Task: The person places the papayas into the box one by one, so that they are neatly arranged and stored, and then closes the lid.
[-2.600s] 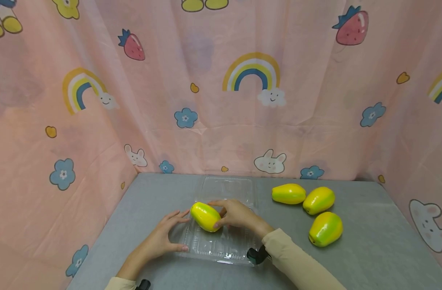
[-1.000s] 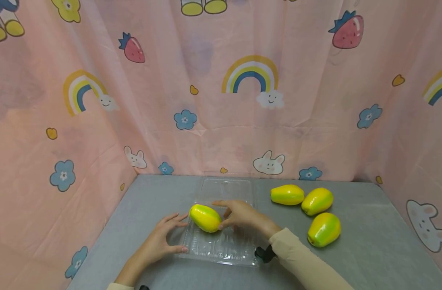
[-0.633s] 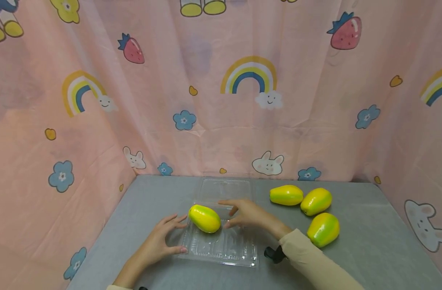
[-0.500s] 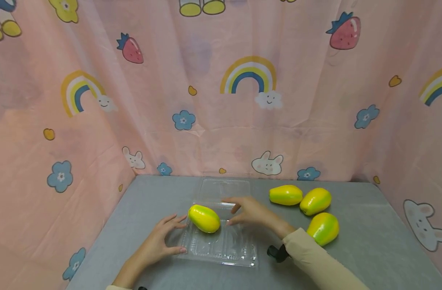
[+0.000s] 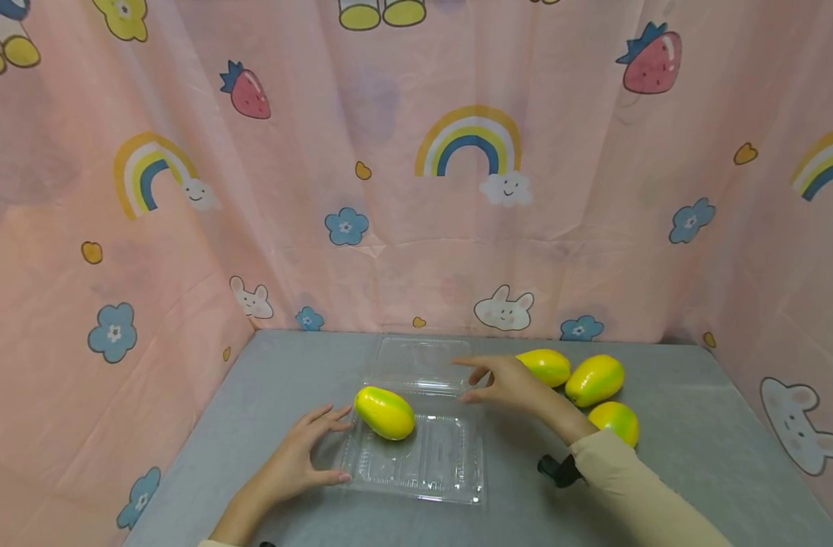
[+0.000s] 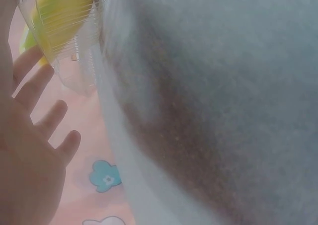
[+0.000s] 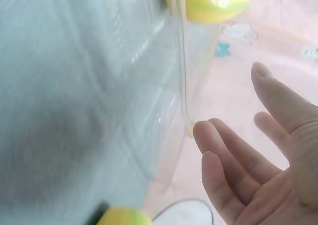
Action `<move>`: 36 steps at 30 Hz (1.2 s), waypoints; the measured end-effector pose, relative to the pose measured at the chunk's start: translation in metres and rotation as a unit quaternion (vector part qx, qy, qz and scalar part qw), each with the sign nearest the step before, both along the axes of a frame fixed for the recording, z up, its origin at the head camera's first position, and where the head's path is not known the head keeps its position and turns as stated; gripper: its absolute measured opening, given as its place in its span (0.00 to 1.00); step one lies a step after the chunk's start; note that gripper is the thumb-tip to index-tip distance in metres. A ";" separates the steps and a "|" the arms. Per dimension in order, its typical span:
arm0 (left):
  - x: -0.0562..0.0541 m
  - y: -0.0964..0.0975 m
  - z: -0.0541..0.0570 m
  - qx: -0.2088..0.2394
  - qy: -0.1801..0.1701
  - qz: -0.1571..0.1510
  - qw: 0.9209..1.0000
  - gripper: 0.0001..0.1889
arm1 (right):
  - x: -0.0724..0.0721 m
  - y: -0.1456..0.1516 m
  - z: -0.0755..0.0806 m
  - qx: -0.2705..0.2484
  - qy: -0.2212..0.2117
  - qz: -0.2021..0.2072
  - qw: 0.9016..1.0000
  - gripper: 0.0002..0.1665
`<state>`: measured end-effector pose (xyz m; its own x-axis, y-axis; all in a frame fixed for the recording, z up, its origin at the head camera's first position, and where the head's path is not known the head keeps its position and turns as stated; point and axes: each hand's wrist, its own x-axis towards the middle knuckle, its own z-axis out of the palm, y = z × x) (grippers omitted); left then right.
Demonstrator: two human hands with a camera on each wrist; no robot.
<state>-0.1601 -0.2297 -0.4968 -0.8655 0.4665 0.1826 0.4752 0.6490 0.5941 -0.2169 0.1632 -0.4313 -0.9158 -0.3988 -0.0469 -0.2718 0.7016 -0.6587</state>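
Observation:
A yellow-green papaya (image 5: 385, 413) lies in the left part of a clear plastic clamshell box (image 5: 450, 486), whose lid (image 5: 423, 358) lies folded back behind it. My left hand (image 5: 296, 460) rests at the box's left edge, thumb and fingers spread. In the left wrist view, fingertips (image 6: 43, 72) meet the clear wall, with the papaya (image 6: 67, 16) behind it. Above the box's back right corner, my right hand (image 5: 508, 386) has its fingers apart and nothing between them; the right wrist view shows its palm (image 7: 263, 195) bare.
Three more papayas sit on the grey table to the right: one at the back (image 5: 549, 366), partly behind my right hand, one beside it (image 5: 595, 380), and a nearer one (image 5: 617, 422) partly covered by the right sleeve (image 5: 635, 486). A pink patterned curtain (image 5: 402, 266) hangs behind.
My right hand has let go of the papaya in the box and moved right and back, toward the other papayas. The left hand has stayed at the box's edge.

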 end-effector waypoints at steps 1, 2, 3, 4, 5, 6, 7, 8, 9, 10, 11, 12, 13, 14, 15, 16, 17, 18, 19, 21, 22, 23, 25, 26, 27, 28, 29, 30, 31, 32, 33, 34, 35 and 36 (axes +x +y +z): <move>0.000 0.000 0.000 -0.001 0.000 0.000 1.000 0.39 | -0.001 0.003 0.001 0.001 0.003 -0.002 1.000 0.38; 0.001 0.000 0.000 -0.001 0.001 0.001 1.000 0.39 | -0.001 0.007 0.001 0.004 0.007 -0.004 1.000 0.39; 0.001 0.000 0.000 -0.002 0.001 0.001 1.000 0.38 | -0.002 0.010 0.001 0.007 0.012 -0.007 1.000 0.39; 0.001 0.000 0.000 -0.002 0.000 0.002 1.000 0.38 | -0.003 0.013 0.001 0.008 0.017 -0.009 1.000 0.39; 0.001 0.000 0.000 -0.001 -0.001 0.002 1.000 0.38 | -0.003 0.017 0.001 0.009 0.021 -0.011 1.000 0.39; 0.001 0.000 0.001 -0.001 -0.003 0.003 1.000 0.38 | -0.004 0.021 0.001 0.009 0.025 -0.012 1.000 0.39; 0.002 0.001 0.001 -0.001 -0.005 0.004 1.000 0.38 | -0.005 0.025 0.002 0.010 0.029 -0.015 0.999 0.39; 0.002 0.001 0.001 -0.002 -0.008 0.005 1.000 0.38 | -0.005 0.029 0.002 0.013 0.034 -0.018 0.999 0.40; 0.002 0.001 0.001 -0.002 -0.011 0.006 1.000 0.38 | -0.006 0.033 0.002 0.017 0.039 -0.022 0.999 0.40; 0.002 0.001 0.001 -0.001 -0.015 0.006 1.000 0.38 | -0.006 0.037 0.002 0.023 0.042 -0.027 0.998 0.40; 0.002 0.001 0.002 -0.002 -0.017 0.008 1.000 0.38 | -0.007 0.041 0.002 0.027 0.045 -0.030 0.998 0.40; 0.002 0.001 0.002 -0.003 -0.019 0.009 1.000 0.39 | -0.007 0.045 0.002 0.031 0.047 -0.035 0.998 0.41; 0.002 0.001 0.002 -0.005 -0.021 0.010 1.000 0.39 | -0.008 0.048 0.002 0.033 0.050 -0.039 0.997 0.41; 0.002 0.001 0.002 -0.006 -0.023 0.011 1.000 0.39 | -0.009 0.052 0.002 0.034 0.054 -0.041 0.997 0.42; 0.002 0.001 0.002 -0.006 -0.024 0.011 1.000 0.39 | -0.010 0.056 0.002 0.034 0.056 -0.044 0.997 0.42; 0.001 0.001 0.002 -0.006 -0.025 0.012 1.000 0.39 | -0.011 0.060 0.001 0.031 0.059 -0.045 0.997 0.41; 0.001 0.001 0.002 -0.007 -0.024 0.012 1.000 0.39 | -0.011 0.064 0.001 0.025 0.060 -0.047 0.997 0.41; 0.001 0.001 0.002 -0.007 -0.025 0.011 1.000 0.39 | -0.012 0.067 0.000 0.021 0.060 -0.048 0.997 0.41; 0.002 0.001 0.002 -0.007 -0.024 0.011 1.000 0.38 | -0.012 0.071 0.000 0.017 0.060 -0.051 0.997 0.40; 0.002 0.001 0.001 -0.008 -0.023 0.011 1.000 0.38 | -0.013 0.078 -0.001 0.017 0.055 -0.059 0.997 0.38; 0.002 0.001 0.001 -0.008 -0.023 0.011 1.000 0.38 | -0.014 0.082 -0.001 0.016 0.053 -0.061 0.997 0.37; 0.002 0.001 0.001 -0.008 -0.022 0.011 1.000 0.38 | -0.014 0.085 0.000 0.017 0.050 -0.064 0.997 0.37; 0.002 0.001 0.001 -0.008 -0.020 0.010 1.000 0.39 | -0.015 0.091 0.001 0.022 0.045 -0.070 0.996 0.36; 0.001 0.001 0.000 -0.007 -0.020 0.010 1.000 0.39 | -0.016 0.094 0.002 0.025 0.046 -0.069 0.996 0.36; 0.001 0.001 0.000 -0.006 -0.020 0.009 1.000 0.39 | -0.017 0.097 0.003 0.030 0.047 -0.070 0.996 0.36; 0.001 0.001 0.000 -0.006 -0.020 0.009 1.000 0.39 | -0.017 0.100 0.003 0.033 0.050 -0.067 0.996 0.36; 0.001 0.001 0.000 -0.006 -0.020 0.010 1.000 0.39 | -0.018 0.103 0.003 0.039 0.053 -0.067 0.996 0.36; 0.001 0.000 -0.001 -0.007 -0.021 0.011 1.000 0.39 | -0.019 0.106 0.003 0.045 0.058 -0.065 0.995 0.36; 0.000 0.000 -0.001 -0.007 -0.023 0.012 1.000 0.39 | -0.020 0.108 0.002 0.049 0.061 -0.064 0.995 0.36; 0.000 0.000 -0.001 -0.007 -0.025 0.012 1.000 0.39 | -0.020 0.111 0.001 0.052 0.062 -0.063 0.995 0.36; 0.000 0.000 -0.001 -0.008 -0.026 0.013 1.000 0.39 | -0.021 0.113 0.000 0.055 0.064 -0.062 0.995 0.37; 0.000 0.000 -0.001 -0.010 -0.026 0.014 1.000 0.40 | -0.021 0.115 -0.002 0.057 0.066 -0.060 0.994 0.37; 0.000 0.000 -0.002 -0.010 -0.027 0.014 0.999 0.40 | -0.022 0.117 -0.004 0.056 0.064 -0.061 0.994 0.37; 0.000 0.000 -0.001 -0.011 -0.026 0.015 0.999 0.40 | -0.023 0.119 -0.006 0.054 0.061 -0.063 0.995 0.38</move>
